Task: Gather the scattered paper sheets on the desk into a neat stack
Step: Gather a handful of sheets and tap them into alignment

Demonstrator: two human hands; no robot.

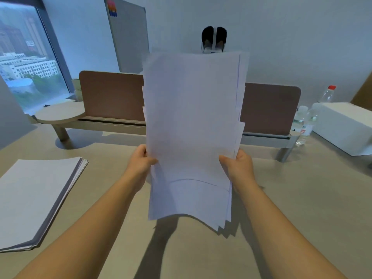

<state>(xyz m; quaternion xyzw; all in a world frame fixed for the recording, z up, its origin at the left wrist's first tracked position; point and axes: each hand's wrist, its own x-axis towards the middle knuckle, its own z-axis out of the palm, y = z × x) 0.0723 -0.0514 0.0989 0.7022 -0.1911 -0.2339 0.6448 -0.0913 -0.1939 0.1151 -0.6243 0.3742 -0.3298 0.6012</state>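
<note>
Left hand point(141, 161) and right hand point(238, 164) grip uneven bundle of white paper sheets point(193, 127) upright at frame centre, above beige surface point(302, 198); second white paper stack point(34, 200) lies lower left.

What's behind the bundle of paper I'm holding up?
Behind the held sheets runs the brown desk divider, its middle covered. A person's head shows above the sheets; the rest is hidden.

head cam, looks fwd/down, close over desk point(302, 208)
</note>
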